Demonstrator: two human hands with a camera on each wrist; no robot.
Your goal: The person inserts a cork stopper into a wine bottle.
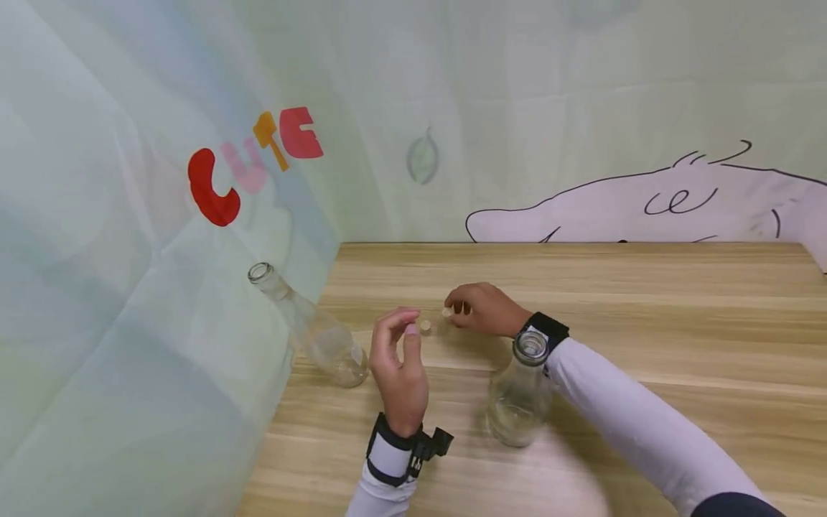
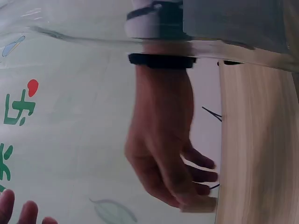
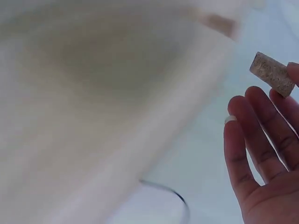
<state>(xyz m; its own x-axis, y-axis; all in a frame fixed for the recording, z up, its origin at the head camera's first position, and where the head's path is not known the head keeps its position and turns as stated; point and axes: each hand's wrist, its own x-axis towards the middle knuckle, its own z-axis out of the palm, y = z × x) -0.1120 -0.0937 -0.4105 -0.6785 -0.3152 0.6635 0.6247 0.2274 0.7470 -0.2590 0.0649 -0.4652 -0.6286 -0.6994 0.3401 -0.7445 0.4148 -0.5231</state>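
Right hand [image 1: 489, 310]: thumb and fingertips pinch a small pale cork [image 3: 270, 72]; remaining fingers fan out beside it, palm visible in the right wrist view. Left hand [image 1: 402, 377]: fingers loosely bent, thumb apart from the index, nothing seen in the grip. Second cork [image 1: 426, 327] sits just beside the left fingertips, between them and the right-hand pinch; can't tell if the left fingers touch it. Glass bottle near the right arm [image 1: 520, 402] is upright on the wood-grain table [image 1: 646, 301], nearer the person than the right fingers, its mouth overlapping the black strap [image 1: 554, 329] on that wrist in the head view; it's the main obstruction around that arm. Other glass bottle [image 1: 323, 339] is left of the left fingers, base near that hand, neck slanting away in the head view. Printed fabric backdrop [image 1: 388, 64] beyond the fingertips, continuing down the left side, red, pink and orange CUTE lettering [image 1: 215, 197] there.
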